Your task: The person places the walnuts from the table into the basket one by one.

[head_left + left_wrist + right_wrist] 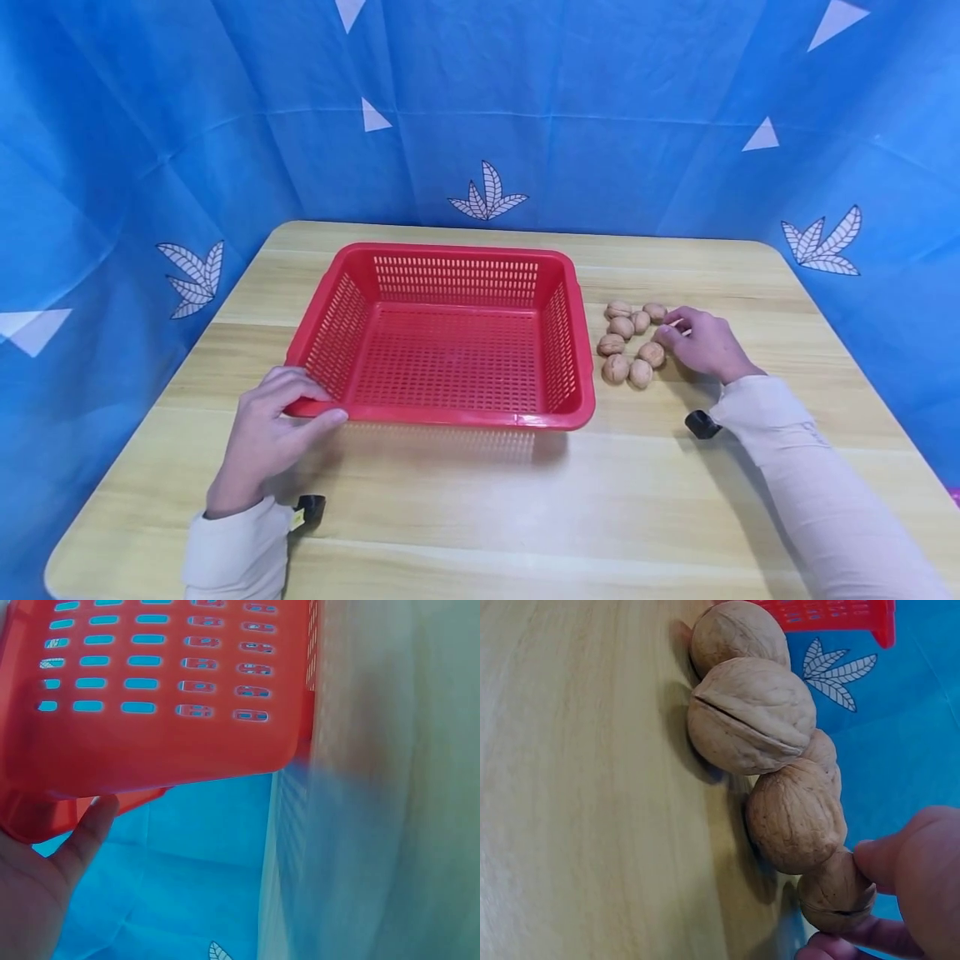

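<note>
My left hand (pixel 270 425) grips the near left corner of a red plastic basket (pixel 465 414), thumb on the near rim. In the left wrist view, the slotted wall of the basket (pixel 150 750) fills the upper left, with my left hand (pixel 37 892) below it. Right of the basket lies a loose cluster of several walnuts (pixel 616 368). At the cluster's right edge, my right hand (pixel 705 342) pinches one walnut (pixel 836 892) between thumb and fingers. Other walnuts (pixel 754 716) stand beside it in the right wrist view.
Everything stands on a light wood-patterned table (pixel 465 517) with rounded corners. A blue curtain (pixel 600 67) with white leaf and triangle prints hangs round its back and sides. Small black devices sit at both wrists.
</note>
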`<state>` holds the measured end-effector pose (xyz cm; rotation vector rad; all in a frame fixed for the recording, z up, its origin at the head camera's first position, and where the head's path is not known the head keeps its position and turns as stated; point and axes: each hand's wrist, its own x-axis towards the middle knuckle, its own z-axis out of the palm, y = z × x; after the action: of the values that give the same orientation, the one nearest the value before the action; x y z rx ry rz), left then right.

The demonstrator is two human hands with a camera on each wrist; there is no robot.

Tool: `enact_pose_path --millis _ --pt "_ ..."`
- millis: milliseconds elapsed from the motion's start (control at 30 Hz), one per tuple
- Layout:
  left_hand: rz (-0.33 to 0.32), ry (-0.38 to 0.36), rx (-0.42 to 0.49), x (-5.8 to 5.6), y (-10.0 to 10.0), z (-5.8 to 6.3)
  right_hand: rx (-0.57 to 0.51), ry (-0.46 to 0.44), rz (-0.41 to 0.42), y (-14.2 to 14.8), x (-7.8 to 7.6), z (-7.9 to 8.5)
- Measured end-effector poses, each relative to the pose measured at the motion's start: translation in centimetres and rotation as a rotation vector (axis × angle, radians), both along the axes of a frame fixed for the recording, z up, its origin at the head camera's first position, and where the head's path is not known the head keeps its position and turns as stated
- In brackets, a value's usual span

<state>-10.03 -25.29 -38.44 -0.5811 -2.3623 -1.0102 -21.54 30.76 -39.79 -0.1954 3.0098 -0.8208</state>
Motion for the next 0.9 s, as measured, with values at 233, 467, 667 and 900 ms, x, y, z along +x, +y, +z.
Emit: enact_pose_path --millis 233,467,667,900 --pt "0.013 -0.012 0.003 0.1 0.1 0.2 -0.008 0.047 0.018 0.0 0.0 0.8" --pt "0.02 -0.008 -0.006 0.0 0.1 0.2 -0.009 0.084 0.008 -0.5 0.0 2.1" --pt "0.029 -0.017 -0.003 0.0 0.1 0.0 -0.025 0.138 0.011 -0.9 0.0 3.0" --pt "0.038 -0.019 -0.002 0.0 0.2 0.0 -0.016 0.171 0.045 -1.7 -0.2 4.1"
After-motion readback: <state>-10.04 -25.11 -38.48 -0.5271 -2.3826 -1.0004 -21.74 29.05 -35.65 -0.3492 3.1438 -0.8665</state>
